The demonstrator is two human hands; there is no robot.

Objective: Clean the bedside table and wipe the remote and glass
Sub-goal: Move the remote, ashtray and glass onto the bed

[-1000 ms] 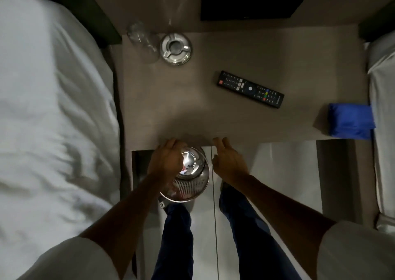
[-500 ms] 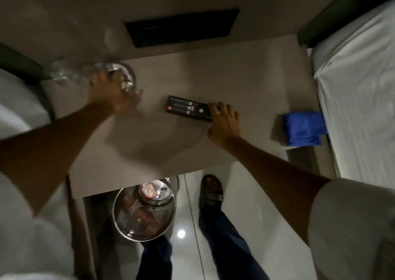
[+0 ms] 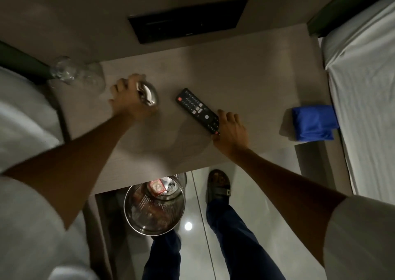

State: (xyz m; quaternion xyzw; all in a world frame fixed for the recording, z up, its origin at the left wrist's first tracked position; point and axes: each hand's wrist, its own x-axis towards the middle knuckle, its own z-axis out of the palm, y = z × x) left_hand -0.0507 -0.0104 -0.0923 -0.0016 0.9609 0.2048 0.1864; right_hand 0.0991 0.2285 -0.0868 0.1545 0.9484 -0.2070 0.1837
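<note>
A person bends over a pale wood-grain bedside table [image 3: 235, 65] set between two white-sheeted beds [image 3: 363, 76]. The left hand [image 3: 128, 100] grips a round shiny metal ashtray [image 3: 148, 94], tilted; a clear drinking glass [image 3: 66, 71] stands just beyond it. The right hand [image 3: 232, 130] rests, fingers closed, on the near end of a black remote control [image 3: 197, 108]. A folded blue cloth [image 3: 313, 122] lies farther right. A perforated steel wastebasket [image 3: 154, 207] stands on the glossy floor below.

Bare tabletop [image 3: 245, 70] is lying open beyond the right hand [image 3: 232, 130]. A remote [image 3: 197, 109] is blocking its left, a blue cloth [image 3: 313, 122] sitting to its right.
</note>
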